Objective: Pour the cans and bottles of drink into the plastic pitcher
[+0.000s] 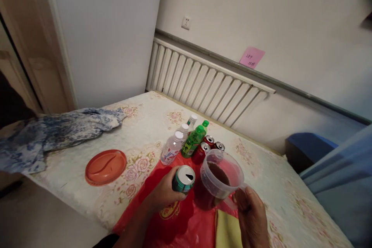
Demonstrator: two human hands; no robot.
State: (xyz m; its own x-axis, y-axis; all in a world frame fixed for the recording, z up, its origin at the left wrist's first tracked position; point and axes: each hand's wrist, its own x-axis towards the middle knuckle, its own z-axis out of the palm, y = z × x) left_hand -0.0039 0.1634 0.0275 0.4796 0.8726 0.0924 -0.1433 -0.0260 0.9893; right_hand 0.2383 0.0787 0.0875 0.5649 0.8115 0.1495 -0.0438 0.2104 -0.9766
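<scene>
My left hand (pixel 164 190) is wrapped round a green drink can (pixel 183 180) with its top opened, held nearly upright over the red plastic sheet (pixel 186 226). My right hand (pixel 252 211) grips the handle of a clear plastic pitcher (pixel 223 162) that holds dark brown liquid. Can and pitcher are close together, the can on the left. Whether the pitcher's base rests on the sheet I cannot tell. Just behind them stand several red cans (pixel 200 153), green bottles (pixel 192 141) and clear bottles with white caps (pixel 172 149).
An orange-red round lid (pixel 106 167) lies to the left on the flowered tablecloth (pixel 142 114). Beyond it is a crumpled blue-and-white cloth (pixel 78 126). A yellow cloth (pixel 228 230) lies by my right hand. Along the wall runs a white radiator (pixel 200 79); blue fabric (pixel 343 186) hangs at right.
</scene>
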